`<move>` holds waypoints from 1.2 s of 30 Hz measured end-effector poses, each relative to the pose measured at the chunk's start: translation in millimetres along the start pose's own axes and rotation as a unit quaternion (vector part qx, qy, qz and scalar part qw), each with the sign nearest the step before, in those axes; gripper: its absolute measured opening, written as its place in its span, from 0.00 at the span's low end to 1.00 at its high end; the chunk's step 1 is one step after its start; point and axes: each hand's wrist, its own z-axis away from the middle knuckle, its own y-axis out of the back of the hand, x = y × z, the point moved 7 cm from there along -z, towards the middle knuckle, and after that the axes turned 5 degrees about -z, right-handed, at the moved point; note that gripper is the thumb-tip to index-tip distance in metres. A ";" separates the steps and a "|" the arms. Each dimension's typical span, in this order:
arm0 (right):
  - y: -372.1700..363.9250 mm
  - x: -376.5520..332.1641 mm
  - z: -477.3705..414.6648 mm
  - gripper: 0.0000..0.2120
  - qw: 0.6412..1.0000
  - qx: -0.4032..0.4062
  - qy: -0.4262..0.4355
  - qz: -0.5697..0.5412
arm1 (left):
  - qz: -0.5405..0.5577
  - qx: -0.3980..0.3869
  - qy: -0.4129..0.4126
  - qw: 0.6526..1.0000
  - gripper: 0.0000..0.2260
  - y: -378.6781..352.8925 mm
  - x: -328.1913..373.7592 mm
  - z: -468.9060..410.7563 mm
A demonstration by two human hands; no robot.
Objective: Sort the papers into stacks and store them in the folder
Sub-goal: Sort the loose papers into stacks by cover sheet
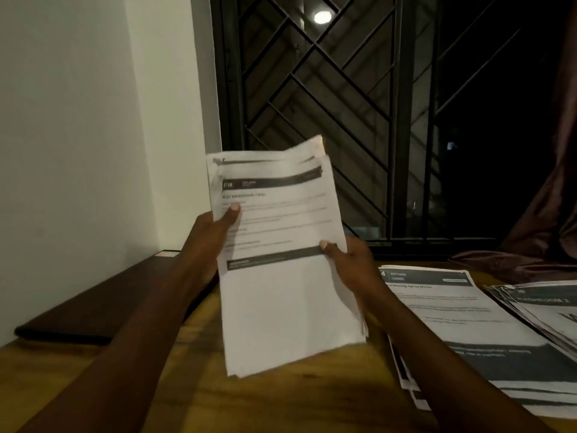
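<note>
I hold a stack of printed papers (281, 276) upright above the wooden table (281, 404), its bottom edge near the tabletop. My left hand (209, 235) grips the stack's left edge, thumb on the front page. My right hand (349, 264) grips the right edge, thumb on the dark band. A second paper stack headed "KITCHEN" (462, 332) lies flat at the right. A third stack (549, 310) lies at the far right, partly cut off. A dark closed folder (93, 304) lies on the table at the left, by the wall.
A barred window (359, 120) stands behind the table, dark outside. A dark red curtain (543, 214) hangs at the right and spills onto the table's back corner. A white wall (78, 120) bounds the left side.
</note>
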 end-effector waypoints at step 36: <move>-10.6 -82.7 20.0 0.09 0.997 -0.019 0.068 -0.025 | -0.094 0.026 -0.065 0.993 0.06 -2.9 44.1 42.7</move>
